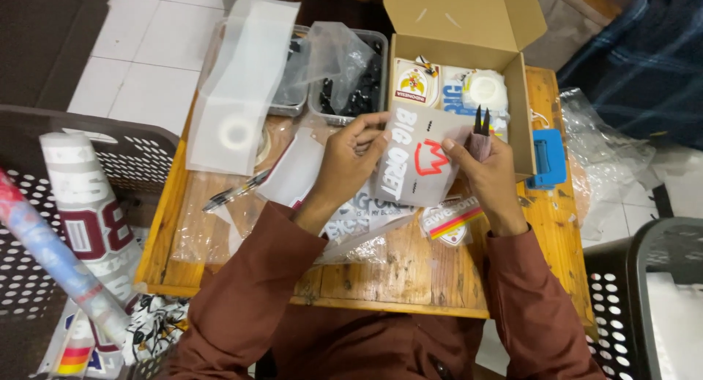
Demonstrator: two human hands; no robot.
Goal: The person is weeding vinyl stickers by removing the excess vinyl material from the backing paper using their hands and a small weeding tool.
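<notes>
- Two hands share one grey sticker sheet (419, 160), held up over the wooden table (410, 270) just in front of the open cardboard box (458, 28).
- Far left, the rolled printed sheets (84, 219) in the perforated basket (139, 142) and the pen (234, 191) lie clear of your work; leave them there.
- Your left hand (350, 160) is closed on the sheet's left edge, thumb on the face and fingers behind. Pinch the margin only, so the white lettering stays unsmudged.
- Keep the sheet flat and taut between both grips; judging by its slight tilt, a slack middle would let it curl.
- Your right hand (483, 168) pinches the right edge and also holds black tweezers (481, 121), tips pointing up. Turn those tips away from the red crown shape, I'd say, or they could scratch it.
- Right of the box, the blue tool (548, 159) sits at the table edge, near your wrist.
</notes>
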